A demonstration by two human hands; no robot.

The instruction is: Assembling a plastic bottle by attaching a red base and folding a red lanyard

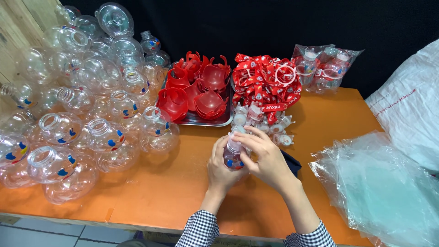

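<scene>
My left hand cups a small clear plastic bottle with red and blue marks, over the orange table. My right hand wraps over the bottle's top, fingers on its white neck piece. Just beyond the hands lie several small clear and white caps. Behind them is a heap of red printed straps.
A big pile of clear round bottles fills the left side. A metal tray holds several red plastic handles. Bagged bottles sit at the back right. Clear plastic bags and a white sack lie right.
</scene>
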